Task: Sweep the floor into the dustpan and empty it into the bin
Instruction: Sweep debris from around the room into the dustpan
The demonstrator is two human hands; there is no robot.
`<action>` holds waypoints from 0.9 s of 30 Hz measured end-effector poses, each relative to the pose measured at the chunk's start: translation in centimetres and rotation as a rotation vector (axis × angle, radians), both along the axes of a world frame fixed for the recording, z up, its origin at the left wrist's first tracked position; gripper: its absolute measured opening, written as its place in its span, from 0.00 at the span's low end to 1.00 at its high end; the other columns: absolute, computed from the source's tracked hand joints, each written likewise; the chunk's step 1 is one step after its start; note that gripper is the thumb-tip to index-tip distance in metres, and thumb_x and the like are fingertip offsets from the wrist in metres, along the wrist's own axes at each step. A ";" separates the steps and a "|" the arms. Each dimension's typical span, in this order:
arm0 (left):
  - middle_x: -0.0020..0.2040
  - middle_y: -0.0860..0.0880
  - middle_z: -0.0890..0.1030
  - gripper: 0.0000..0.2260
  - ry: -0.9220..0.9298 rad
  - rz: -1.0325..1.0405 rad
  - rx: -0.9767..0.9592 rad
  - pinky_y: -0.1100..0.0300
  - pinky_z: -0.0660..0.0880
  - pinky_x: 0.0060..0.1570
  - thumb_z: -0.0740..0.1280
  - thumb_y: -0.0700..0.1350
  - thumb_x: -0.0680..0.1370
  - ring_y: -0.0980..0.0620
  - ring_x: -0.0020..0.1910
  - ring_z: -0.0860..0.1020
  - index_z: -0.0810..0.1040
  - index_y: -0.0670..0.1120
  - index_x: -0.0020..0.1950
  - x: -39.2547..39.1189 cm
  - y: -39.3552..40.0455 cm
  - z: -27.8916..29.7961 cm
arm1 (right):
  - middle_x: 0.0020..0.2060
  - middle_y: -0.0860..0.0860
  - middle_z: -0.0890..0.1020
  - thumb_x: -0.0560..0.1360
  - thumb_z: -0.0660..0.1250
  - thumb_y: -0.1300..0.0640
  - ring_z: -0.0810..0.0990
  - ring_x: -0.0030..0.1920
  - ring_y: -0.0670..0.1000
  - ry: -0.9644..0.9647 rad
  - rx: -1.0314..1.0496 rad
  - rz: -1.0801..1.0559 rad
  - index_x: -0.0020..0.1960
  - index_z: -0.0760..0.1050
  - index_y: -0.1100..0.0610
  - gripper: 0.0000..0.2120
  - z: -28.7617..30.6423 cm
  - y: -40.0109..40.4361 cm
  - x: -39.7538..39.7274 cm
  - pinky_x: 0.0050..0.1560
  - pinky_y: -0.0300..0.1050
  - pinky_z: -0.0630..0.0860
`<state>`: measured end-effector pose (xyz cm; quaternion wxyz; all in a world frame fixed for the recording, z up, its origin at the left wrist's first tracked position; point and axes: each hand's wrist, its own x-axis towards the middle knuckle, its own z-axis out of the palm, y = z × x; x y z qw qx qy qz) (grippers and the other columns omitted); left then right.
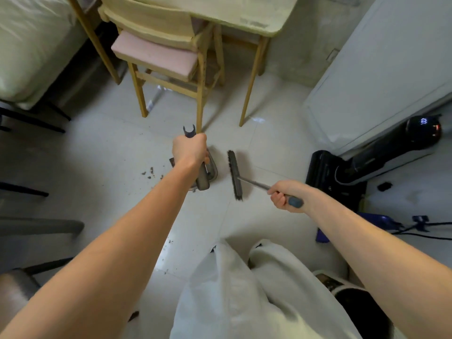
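White trouser legs [244, 294] fill the view at six o'clock, nearest the camera. At twelve o'clock a wooden chair [166, 57] with a pink seat stands on the pale tiled floor [102, 148], tucked beside a counter [244, 18]. A black upright vacuum [381, 155] leans at three o'clock. Centre, the left hand [189, 149] is wrapped tight around the long handle of the dustpan [208, 172], whose pan sits on the floor. Just right of it, apart, lies the broom [234, 174] head; the right hand [285, 194] curls around its thin handle at four o'clock. Dark crumbs [150, 173] scatter at nine o'clock of the dustpan.
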<state>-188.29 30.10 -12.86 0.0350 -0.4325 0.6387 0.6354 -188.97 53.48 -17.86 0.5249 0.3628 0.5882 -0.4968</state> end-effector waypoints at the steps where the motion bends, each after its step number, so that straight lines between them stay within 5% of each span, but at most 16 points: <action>1: 0.26 0.50 0.65 0.11 0.000 0.005 0.007 0.67 0.60 0.20 0.58 0.34 0.71 0.56 0.17 0.62 0.63 0.46 0.32 -0.4 0.3 0.0 | 0.21 0.49 0.66 0.81 0.55 0.64 0.62 0.15 0.43 0.008 0.008 -0.009 0.43 0.64 0.59 0.08 0.4 0.7 -0.4 0.14 0.31 0.60; 5: 0.26 0.49 0.64 0.10 0.006 -0.006 0.033 0.66 0.61 0.21 0.58 0.34 0.71 0.56 0.17 0.62 0.63 0.45 0.32 -4.1 3.1 0.6 | 0.25 0.51 0.68 0.81 0.56 0.64 0.65 0.17 0.43 0.026 0.014 -0.097 0.44 0.66 0.60 0.07 1.3 4.9 -3.8 0.16 0.32 0.64; 10: 0.20 0.51 0.64 0.11 0.006 0.030 0.021 0.64 0.61 0.23 0.57 0.33 0.71 0.55 0.17 0.62 0.62 0.44 0.31 -10.6 7.9 0.7 | 0.30 0.58 0.73 0.79 0.57 0.66 0.70 0.26 0.50 0.128 0.392 0.449 0.43 0.70 0.66 0.07 -0.4 11.2 -11.6 0.23 0.36 0.66; 16: 0.22 0.50 0.63 0.13 -0.050 0.162 0.046 0.64 0.59 0.22 0.57 0.33 0.72 0.56 0.17 0.61 0.61 0.46 0.31 -17.4 12.4 -0.3 | 0.18 0.55 0.73 0.80 0.54 0.65 0.69 0.19 0.51 0.276 0.434 0.775 0.36 0.68 0.65 0.15 -0.3 16.2 -21.0 0.21 0.37 0.66; 20: 0.27 0.48 0.64 0.11 -0.068 0.223 0.044 0.64 0.60 0.22 0.57 0.32 0.74 0.54 0.22 0.63 0.64 0.44 0.34 -21.5 15.4 -0.9 | 0.13 0.52 0.71 0.79 0.58 0.61 0.72 0.20 0.49 0.379 0.476 0.974 0.28 0.71 0.63 0.21 0.4 17.1 -28.7 0.34 0.42 0.74; 24: 0.29 0.48 0.65 0.10 -0.092 0.272 0.053 0.65 0.60 0.22 0.56 0.32 0.75 0.53 0.22 0.62 0.65 0.44 0.36 -25.3 15.8 -1.4 | 0.12 0.52 0.71 0.79 0.56 0.63 0.70 0.14 0.48 0.409 0.503 0.966 0.33 0.70 0.66 0.17 0.4 15.4 -35.0 0.25 0.40 0.70; 27: 0.27 0.48 0.65 0.09 -0.123 0.306 0.079 0.64 0.61 0.22 0.56 0.33 0.75 0.54 0.19 0.62 0.65 0.44 0.36 -28.6 15.4 -2.7 | 0.17 0.56 0.73 0.79 0.56 0.65 0.70 0.22 0.52 0.434 0.451 0.864 0.36 0.68 0.66 0.13 -1.2 14.0 -39.0 0.29 0.43 0.69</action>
